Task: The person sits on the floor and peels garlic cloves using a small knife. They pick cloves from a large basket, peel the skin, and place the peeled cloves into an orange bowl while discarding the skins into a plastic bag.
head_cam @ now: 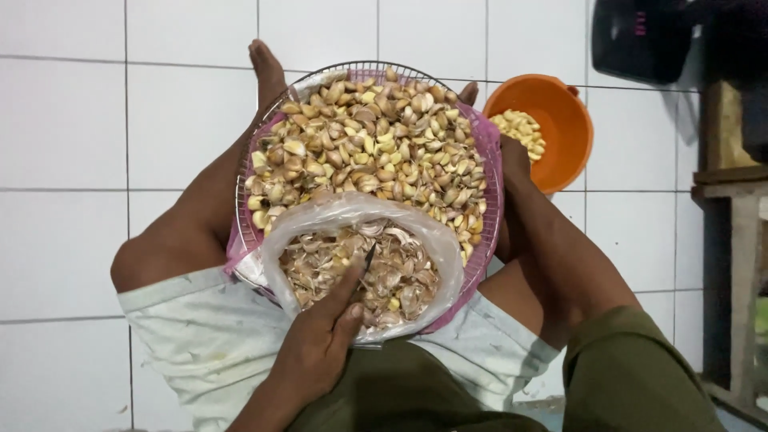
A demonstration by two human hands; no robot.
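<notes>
A round wire basket (244, 216) lined with pink mesh rests on my lap, heaped with unpeeled garlic cloves (376, 136). At its near side lies a clear plastic bag (444, 248) full of garlic skins. My left hand (320, 344) reaches into the bag's mouth, shut on a small dark-bladed knife (370, 260). My right hand (512, 156) is stretched out past the basket's right rim, close to an orange bowl (564, 128) that holds peeled cloves (520, 128). Its fingers are hidden, so I cannot tell whether it holds anything.
I sit on a white tiled floor (72, 144) with bare legs spread under the basket, one foot (266, 68) showing beyond the far rim. A wooden frame (732, 240) stands at the right edge, with a dark object (640, 36) at the top right.
</notes>
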